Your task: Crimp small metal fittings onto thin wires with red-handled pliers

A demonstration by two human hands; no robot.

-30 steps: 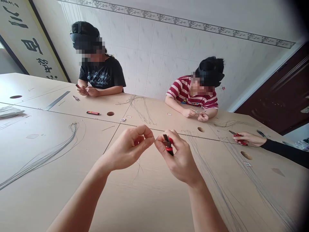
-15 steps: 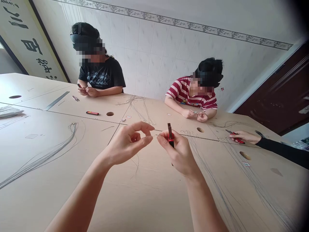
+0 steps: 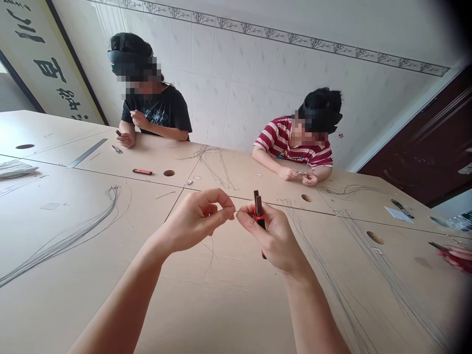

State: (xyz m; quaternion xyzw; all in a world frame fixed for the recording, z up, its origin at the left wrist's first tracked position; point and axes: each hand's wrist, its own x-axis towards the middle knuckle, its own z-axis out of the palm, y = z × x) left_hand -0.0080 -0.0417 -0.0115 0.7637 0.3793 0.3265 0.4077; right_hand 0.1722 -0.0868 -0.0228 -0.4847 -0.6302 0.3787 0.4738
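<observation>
My left hand is closed, thumb and forefinger pinched on one end of a thin wire piece. Opposite it, my right hand has thumb and fingertip at the other end, the tips almost meeting. That hand also holds pliers with red and black handles, their jaws pointing up and slightly apart. Below my left fingers a thin dark wire curves over the tabletop; whether it joins the piece I cannot tell.
A bundle of wires lies left on the table, more wires to the right. Beyond are a red-and-black box cutter, a steel ruler and table holes. Two people sit opposite; another's hand holds pliers at far right.
My left fingers have closed on the wire, and the pliers have turned slightly, their jaws now showing apart. The neighbour's hand with pliers moved right. One person opposite raised a hand.
</observation>
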